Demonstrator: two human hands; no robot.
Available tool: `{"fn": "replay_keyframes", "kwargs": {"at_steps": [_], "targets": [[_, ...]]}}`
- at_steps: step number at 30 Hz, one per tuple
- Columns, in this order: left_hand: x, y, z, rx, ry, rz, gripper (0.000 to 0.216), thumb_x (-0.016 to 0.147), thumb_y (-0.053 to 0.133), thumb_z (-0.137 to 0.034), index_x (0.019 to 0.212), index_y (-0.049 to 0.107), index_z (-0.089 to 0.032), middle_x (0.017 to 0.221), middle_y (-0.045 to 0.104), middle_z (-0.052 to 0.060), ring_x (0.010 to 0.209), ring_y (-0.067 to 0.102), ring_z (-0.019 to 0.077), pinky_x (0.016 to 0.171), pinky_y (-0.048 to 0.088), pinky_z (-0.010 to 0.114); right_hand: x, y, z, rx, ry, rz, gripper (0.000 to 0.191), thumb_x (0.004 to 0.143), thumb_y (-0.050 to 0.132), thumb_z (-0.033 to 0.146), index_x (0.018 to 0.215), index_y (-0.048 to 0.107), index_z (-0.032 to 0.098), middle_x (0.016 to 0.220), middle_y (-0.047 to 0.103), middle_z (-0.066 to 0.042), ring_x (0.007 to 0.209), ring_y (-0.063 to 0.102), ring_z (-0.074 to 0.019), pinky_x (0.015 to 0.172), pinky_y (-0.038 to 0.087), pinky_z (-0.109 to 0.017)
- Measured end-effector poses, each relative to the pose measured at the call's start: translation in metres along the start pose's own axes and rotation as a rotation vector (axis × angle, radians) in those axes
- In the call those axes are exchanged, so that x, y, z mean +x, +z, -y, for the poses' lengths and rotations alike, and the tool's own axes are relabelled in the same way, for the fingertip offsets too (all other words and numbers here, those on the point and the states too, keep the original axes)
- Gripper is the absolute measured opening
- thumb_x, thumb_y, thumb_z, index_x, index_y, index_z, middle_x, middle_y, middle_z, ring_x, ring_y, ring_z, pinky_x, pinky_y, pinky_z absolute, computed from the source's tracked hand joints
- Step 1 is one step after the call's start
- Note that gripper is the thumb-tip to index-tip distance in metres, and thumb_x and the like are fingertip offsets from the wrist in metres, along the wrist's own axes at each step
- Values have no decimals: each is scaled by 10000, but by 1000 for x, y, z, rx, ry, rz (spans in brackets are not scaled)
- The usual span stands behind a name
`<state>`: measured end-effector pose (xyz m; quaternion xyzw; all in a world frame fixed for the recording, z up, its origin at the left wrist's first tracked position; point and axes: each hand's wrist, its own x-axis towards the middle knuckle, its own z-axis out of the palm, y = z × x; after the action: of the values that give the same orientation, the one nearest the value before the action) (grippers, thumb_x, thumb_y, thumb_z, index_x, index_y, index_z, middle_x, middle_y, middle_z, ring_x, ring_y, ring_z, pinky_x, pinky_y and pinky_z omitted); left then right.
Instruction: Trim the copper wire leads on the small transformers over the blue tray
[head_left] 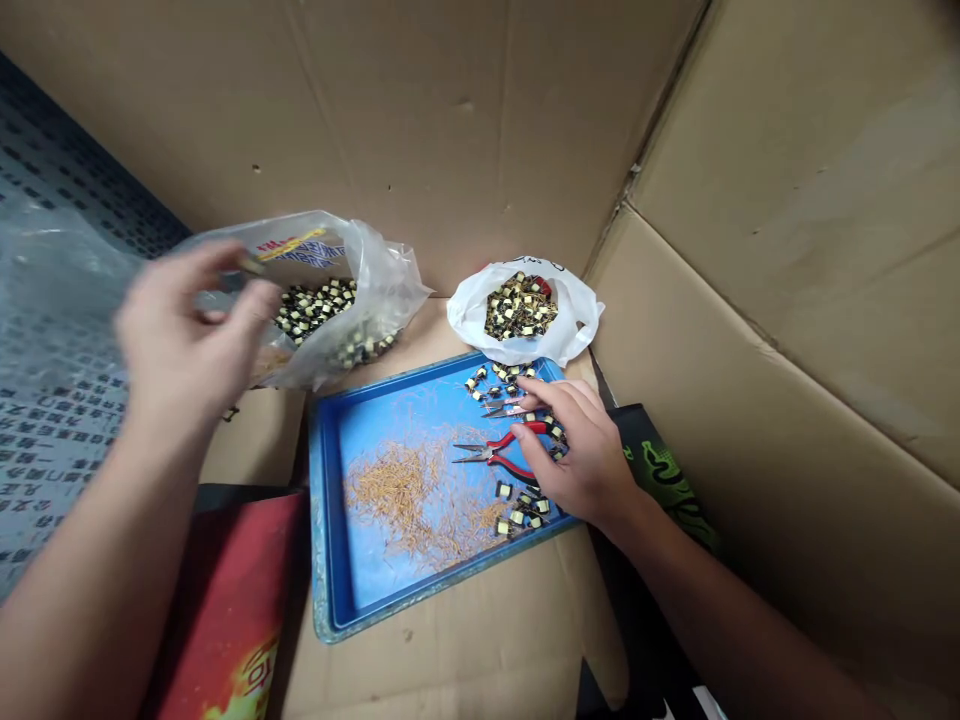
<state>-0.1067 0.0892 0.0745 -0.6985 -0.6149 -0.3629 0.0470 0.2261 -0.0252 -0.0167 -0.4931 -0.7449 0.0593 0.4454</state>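
Note:
My left hand (199, 335), blurred by motion, is raised in front of a clear plastic bag (386, 285) of small black-and-yellow electronic components (319, 308). Its thumb and forefinger pinch a small blurred component (253, 266). My right hand (581, 450) is over the right side of a blue tray (324, 560), fingers stretched and thumb apart. Beneath it lie red-handled pliers (487, 453), jaws parted, handles partly hidden by the hand. A second metal tool (504, 409) shows its slim tips by the forefinger; its rear is hidden. Components (523, 512) lie around this hand.
Copper-coloured wire clippings (401, 495) cover much of the tray floor. Behind it stands a white plastic bag (469, 325) of components with wire leads (521, 305). Tall cardboard walls (450, 130) rise behind and at right. A red printed box (232, 580) sits left of the tray.

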Motion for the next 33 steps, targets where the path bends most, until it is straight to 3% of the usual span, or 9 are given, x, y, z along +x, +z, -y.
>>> {"fn": "replay_keyframes", "kwargs": {"at_steps": [2, 5, 8, 10, 12, 16, 18, 22, 33], "targets": [[-2, 12, 8, 158, 61, 86, 778, 932, 622, -551, 1557, 442, -123, 1609, 470, 142, 1470, 431, 302, 1280, 287, 559, 0, -1, -1, 8, 14, -14, 406, 940, 646, 197, 1343, 607, 173, 1065, 737, -81, 1004, 658, -255, 1007, 514, -483], [-5, 14, 10, 217, 69, 31, 838, 924, 614, -409, 1630, 295, -88, 1666, 377, 167, 1540, 364, 286, 1286, 304, 495, 0, -1, -2, -2, 9, -12, 371, 955, 613, 191, 1325, 622, 165, 1112, 742, -95, 1036, 657, -264, 1006, 508, -484], [-11, 3, -6, 234, 112, -38, 617, 938, 576, -345, 1526, 502, -177, 1520, 549, 124, 1398, 513, 258, 1165, 440, 428, -1, 1, -3, -22, -2, 24, 320, 970, 597, 194, 1283, 654, 162, 1152, 739, -101, 1073, 648, -273, 1001, 501, -480], [-19, 0, -25, 182, 150, 23, 410, 980, 543, -356, 1335, 658, -186, 1275, 697, 94, 1093, 647, 206, 1027, 510, 363, -2, 3, -4, -35, 1, 48, 295, 972, 602, 203, 1255, 671, 156, 1155, 736, -104, 1087, 639, -278, 993, 499, -478], [-31, 8, -44, 71, 245, 242, 331, 1009, 520, -366, 1202, 706, -172, 1085, 732, 70, 908, 660, 166, 903, 535, 313, -3, 6, -4, -44, 9, 68, 280, 970, 614, 215, 1233, 683, 151, 1147, 734, -104, 1091, 631, -284, 984, 499, -480], [-55, 51, -70, -76, 456, 677, 404, 1034, 466, -362, 1288, 682, -135, 1197, 709, 133, 1062, 678, 230, 985, 540, 370, -3, 7, -4, -57, 20, 87, 261, 973, 615, 229, 1214, 690, 164, 1137, 731, -96, 1086, 626, -285, 978, 497, -483], [-61, 72, -77, -72, 427, 714, 441, 1056, 402, -335, 1320, 670, -104, 1198, 702, 164, 1045, 686, 240, 985, 541, 381, -3, 7, -4, -59, 21, 81, 262, 977, 607, 232, 1219, 687, 169, 1140, 729, -97, 1088, 627, -282, 978, 494, -482], [-58, 94, -89, 45, 346, 721, 495, 1069, 368, -376, 1007, 761, -81, 913, 708, 158, 814, 672, 224, 856, 538, 372, -3, 6, -3, -68, 18, 95, 259, 978, 605, 238, 1216, 687, 180, 1145, 725, -94, 1098, 621, -285, 978, 484, -483], [-50, 89, -102, -20, 199, 790, 295, 915, 577, -317, 927, 796, -121, 831, 766, 98, 664, 622, 162, 698, 466, 295, -3, 4, 0, -63, 28, 130, 251, 983, 599, 235, 1204, 704, 180, 1143, 727, -81, 1110, 607, -273, 988, 464, -477]]}}
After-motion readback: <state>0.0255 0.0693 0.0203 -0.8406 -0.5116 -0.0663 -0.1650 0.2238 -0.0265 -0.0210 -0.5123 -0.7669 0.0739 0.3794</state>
